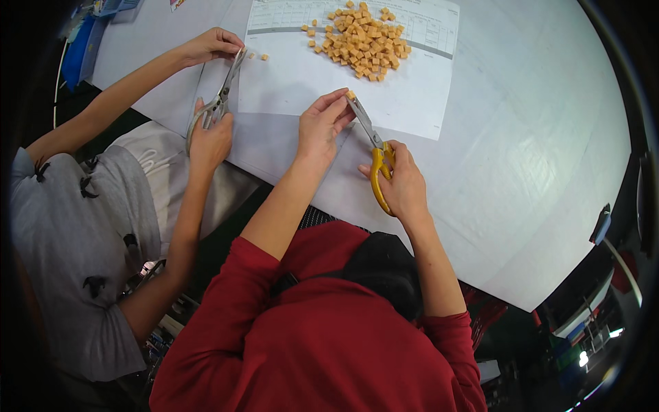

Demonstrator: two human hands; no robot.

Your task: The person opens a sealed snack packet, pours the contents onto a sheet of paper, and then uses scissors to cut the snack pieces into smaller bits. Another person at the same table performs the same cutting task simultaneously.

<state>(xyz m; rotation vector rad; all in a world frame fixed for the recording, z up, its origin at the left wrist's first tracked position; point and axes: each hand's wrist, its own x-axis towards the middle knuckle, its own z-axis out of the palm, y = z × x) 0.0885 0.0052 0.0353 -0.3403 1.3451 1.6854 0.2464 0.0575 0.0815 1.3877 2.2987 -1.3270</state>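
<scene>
My left hand (321, 126) pinches a small tan foam-like cube (351, 95) between thumb and fingertips. In my right hand (403, 184) is a pair of yellow-handled scissors (378, 159), with fingers and thumb through the loops. The blade tips reach up to the cube, at the fingertips of my left hand; whether they touch it I cannot tell. Beyond both hands, a heap of similar tan cubes (367, 42) lies on a printed paper sheet (412, 103).
To my left, a co-worker in grey holds metal scissors (223, 93) close to my side of the table (522, 158). Two loose cubes (264, 57) lie near those blades. A blue bin (84, 51) stands at the far left, and a dark blue object (601, 224) is at the right edge.
</scene>
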